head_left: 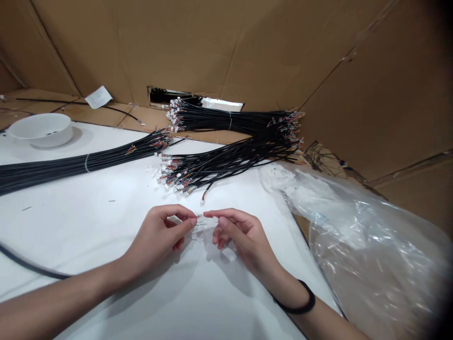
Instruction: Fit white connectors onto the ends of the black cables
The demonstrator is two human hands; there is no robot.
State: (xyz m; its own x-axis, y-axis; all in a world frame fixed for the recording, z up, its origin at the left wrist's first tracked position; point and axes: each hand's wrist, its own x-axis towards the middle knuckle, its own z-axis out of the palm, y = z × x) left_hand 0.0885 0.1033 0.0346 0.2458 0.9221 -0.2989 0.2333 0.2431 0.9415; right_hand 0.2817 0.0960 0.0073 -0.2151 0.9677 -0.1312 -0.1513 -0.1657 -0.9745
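My left hand (pixel 161 233) and my right hand (pixel 237 233) meet over the white table (pixel 106 222), fingertips pinched together on a small clear plastic connector (pixel 200 221). The piece is tiny and partly hidden by my fingers. A black band circles my right wrist. Just beyond my hands lies a loose heap of black cables (pixel 226 163) with coloured wire ends and white plugs.
A tied bundle of black cables (pixel 71 165) stretches to the left. Another bundle (pixel 230 120) lies at the back on cardboard. A white bowl (pixel 40 130) stands far left. A clear plastic bag (pixel 368 245) covers the right side. Cardboard walls enclose the table.
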